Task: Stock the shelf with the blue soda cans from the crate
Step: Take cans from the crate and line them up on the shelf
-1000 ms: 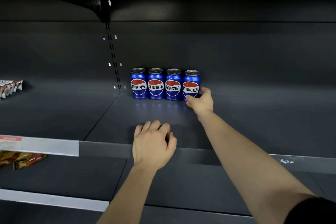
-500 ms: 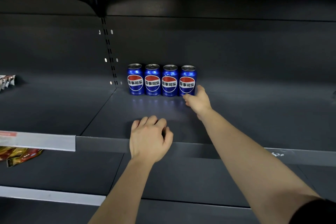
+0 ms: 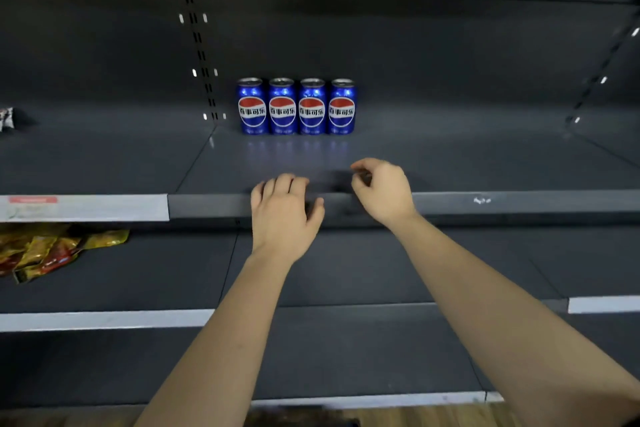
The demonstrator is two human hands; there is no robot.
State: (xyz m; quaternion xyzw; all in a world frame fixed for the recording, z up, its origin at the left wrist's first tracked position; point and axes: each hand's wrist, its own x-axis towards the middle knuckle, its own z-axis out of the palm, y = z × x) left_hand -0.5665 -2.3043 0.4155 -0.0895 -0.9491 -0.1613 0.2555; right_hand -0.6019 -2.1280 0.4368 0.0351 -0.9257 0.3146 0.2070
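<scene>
Four blue soda cans (image 3: 296, 106) upright, touching side by side, one row at back of shelf (image 3: 450, 156), 12 o'clock from hands.
Row spans small part of shelf width, so judged early stage with more stocking left.
Crate not in view.
Left hand (image 3: 282, 218) loosely curled, empty, on shelf front lip.
Right hand (image 3: 382, 192) loosely curled, empty, just at 3 o'clock of left.
Labels face front: red-white-blue Pepsi globe, band reads 百事可乐.
Price strip (image 3: 83, 208) at 9 o'clock, red tag unreadable.
Snack packets (image 3: 52, 250) below it, print unreadable.

Left grip (image 3: 282, 218) and right grip (image 3: 381, 194) are bare, like both forearms (image 3: 214, 340).
</scene>
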